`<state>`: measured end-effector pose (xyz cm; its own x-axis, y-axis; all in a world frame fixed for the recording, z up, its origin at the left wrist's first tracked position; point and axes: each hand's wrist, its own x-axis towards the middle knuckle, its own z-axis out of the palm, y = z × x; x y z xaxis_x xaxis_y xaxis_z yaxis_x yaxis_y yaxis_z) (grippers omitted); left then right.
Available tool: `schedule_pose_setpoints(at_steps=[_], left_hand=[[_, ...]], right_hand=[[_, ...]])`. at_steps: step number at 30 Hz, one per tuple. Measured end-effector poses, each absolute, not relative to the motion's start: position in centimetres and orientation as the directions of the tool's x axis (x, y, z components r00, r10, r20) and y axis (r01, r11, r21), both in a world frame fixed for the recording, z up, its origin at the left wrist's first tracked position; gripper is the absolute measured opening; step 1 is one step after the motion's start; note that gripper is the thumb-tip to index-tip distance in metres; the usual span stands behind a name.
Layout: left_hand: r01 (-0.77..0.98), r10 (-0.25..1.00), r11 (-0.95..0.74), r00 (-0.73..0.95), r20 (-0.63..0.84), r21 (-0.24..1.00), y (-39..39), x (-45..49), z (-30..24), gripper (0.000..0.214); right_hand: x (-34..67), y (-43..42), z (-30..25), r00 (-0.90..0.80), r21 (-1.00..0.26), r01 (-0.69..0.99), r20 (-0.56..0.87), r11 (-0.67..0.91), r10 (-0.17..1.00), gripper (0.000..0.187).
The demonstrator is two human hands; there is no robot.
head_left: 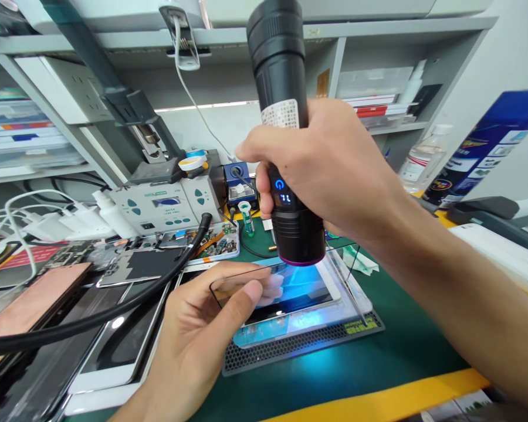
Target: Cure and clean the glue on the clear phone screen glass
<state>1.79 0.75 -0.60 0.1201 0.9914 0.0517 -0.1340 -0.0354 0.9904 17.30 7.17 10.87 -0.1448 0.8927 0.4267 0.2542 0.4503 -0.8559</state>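
My right hand (pixel 330 152) is wrapped around a black flashlight (pixel 277 64) with a lit blue power symbol and display. Its purple-rimmed head points down, casting blue light below. Between the thumb and fingers of my left hand (pixel 198 334) is a clear glass panel (pixel 235 284) with a thin dark edge, tilted beneath the flashlight. Under the panel lies a white-framed phone screen (pixel 308 293), lit blue. It rests over a clear-edged plate and a honeycomb-patterned pad (pixel 268 358). The flashlight's head is apart from the screen; the panel's far end is partly hidden.
Several phones and screens (pixel 110 351) lie at the left, crossed by a thick black hose (pixel 127 305). A grey control station (pixel 158 205) and a parts tray (pixel 220 243) stand behind. At the right are a clear bottle (pixel 425 158) and a blue spray can (pixel 484 146).
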Motion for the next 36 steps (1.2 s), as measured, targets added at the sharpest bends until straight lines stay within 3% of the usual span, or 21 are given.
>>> schedule_pose_setpoints(at_steps=[10, 14, 17, 21, 29, 36], left_hand=[[-0.072, 0.991, -0.086, 0.098, 0.092, 0.994, 0.9, 1.6, -1.0, 0.011], [0.079, 0.972, -0.230, 0.058, 0.226, 0.970, 0.8, 1.7, -0.9, 0.010], [0.295, 0.871, -0.475, 0.020, 0.491, 0.829, 0.5, 1.7, -1.1, 0.018], [0.439, 0.660, -0.721, 0.200, 0.724, 0.536, 0.2, 1.2, -1.6, 0.045], [0.527, 0.420, -0.839, 0.466, 0.779, 0.137, 0.8, 0.5, -1.2, 0.045], [0.581, 0.349, -0.814, 0.493, 0.797, -0.004, 1.1, 0.9, -0.5, 0.040]], right_hand=[[18.2, 8.2, 9.8, -0.248, -0.805, 0.278, 0.467, 0.524, 0.849, 0.031], [18.0, 8.5, 9.9, -0.235, -0.841, 0.280, 0.408, 0.464, 0.882, 0.036], [18.1, 8.6, 9.9, -0.245, -0.857, 0.254, 0.391, 0.448, 0.887, 0.035], [18.5, 8.5, 9.8, -0.274, -0.856, 0.244, 0.390, 0.456, 0.879, 0.030], [18.4, 7.3, 10.4, -0.307, -0.813, 0.280, 0.429, 0.511, 0.850, 0.024], [18.0, 6.6, 11.2, -0.279, -0.818, 0.325, 0.397, 0.475, 0.874, 0.034]])
